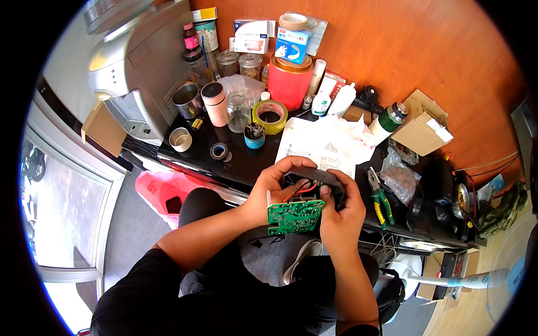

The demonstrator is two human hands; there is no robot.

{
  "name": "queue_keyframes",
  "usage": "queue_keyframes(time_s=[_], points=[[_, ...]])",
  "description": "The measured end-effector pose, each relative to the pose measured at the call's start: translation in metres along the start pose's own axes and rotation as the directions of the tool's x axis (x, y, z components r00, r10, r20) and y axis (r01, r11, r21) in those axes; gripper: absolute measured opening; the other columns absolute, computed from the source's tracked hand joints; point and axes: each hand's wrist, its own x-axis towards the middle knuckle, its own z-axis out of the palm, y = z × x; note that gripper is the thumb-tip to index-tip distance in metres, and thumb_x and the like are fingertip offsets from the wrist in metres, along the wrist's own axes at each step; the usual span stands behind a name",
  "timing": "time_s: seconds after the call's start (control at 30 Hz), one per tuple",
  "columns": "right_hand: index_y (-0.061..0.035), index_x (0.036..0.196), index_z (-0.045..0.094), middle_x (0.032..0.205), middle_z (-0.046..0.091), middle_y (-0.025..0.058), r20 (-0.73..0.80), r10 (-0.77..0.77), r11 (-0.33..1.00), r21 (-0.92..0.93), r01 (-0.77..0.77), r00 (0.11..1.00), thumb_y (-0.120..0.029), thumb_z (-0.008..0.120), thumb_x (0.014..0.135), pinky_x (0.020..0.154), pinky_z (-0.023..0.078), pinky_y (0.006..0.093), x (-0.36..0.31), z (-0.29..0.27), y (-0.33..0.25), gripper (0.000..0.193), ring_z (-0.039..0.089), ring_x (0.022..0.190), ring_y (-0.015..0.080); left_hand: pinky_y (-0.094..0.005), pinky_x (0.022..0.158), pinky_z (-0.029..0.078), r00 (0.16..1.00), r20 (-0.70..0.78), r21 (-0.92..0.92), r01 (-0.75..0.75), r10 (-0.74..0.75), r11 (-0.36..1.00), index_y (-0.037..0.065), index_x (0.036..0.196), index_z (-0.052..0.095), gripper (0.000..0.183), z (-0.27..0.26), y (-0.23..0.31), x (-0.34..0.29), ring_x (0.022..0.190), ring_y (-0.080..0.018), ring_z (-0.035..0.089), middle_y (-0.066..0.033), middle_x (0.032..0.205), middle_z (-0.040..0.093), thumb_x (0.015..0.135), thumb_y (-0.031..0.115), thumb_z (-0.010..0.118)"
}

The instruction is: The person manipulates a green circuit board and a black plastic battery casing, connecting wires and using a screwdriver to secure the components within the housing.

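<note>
Both my hands hold a black plastic housing (330, 178) in front of me, above the near edge of the dark table. Fingers of my left hand (268, 187) wrap its left side. My right hand (344, 208) grips the right side, its thumb resting at the opening. Red and other thin wires (298, 192) run out of the housing. A green circuit board (295, 215), dotted with solder joints, hangs tilted below it, close to both hands. What lies deeper inside the housing is hidden.
Pliers with green and yellow handles (381, 201) lie right of my hands. Behind them is crumpled white paper (322, 140). Yellow tape (281, 120), a glass jar (239, 115), a pink tumbler (214, 105) and a red canister (288, 84) stand farther back. A fan (507, 280) is at right.
</note>
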Motion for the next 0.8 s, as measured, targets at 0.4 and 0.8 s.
queue_keyframes(time_s=[0.4, 0.8], points=[[-0.0021, 0.12, 0.059, 0.098, 0.07, 0.0142, 0.037, -0.074, 0.989, -0.124, 0.078, 0.997, 0.0, 0.064, 0.091, 0.082, 0.053, 0.032, 0.0, -0.009, -0.003, 0.029, 0.069, 0.089, 0.0202, -0.0249, 0.095, 0.049, 0.993, 0.065, -0.052, 0.099, -0.095, 0.994, -0.001, 0.125, 0.057, 0.028, 0.006, 0.007, 0.001, 0.107, -0.0091, 0.059, -0.0057, 0.114, 0.063, 0.097, -0.007, 0.056], [-0.0013, 0.12, 0.058, 0.097, 0.07, 0.014, 0.053, -0.001, 0.992, -0.127, 0.008, 0.999, -0.003, 0.063, 0.094, 0.084, 0.052, 0.0323, 0.001, -0.007, 0.007, 0.026, 0.067, 0.09, 0.02, -0.0246, 0.099, 0.046, 0.994, 0.033, -0.007, 0.106, -0.106, 0.994, 0.001, 0.125, 0.057, 0.03, 0.003, -0.013, 0.001, 0.112, -0.0086, 0.057, -0.0043, 0.118, 0.062, 0.096, -0.002, 0.064]])
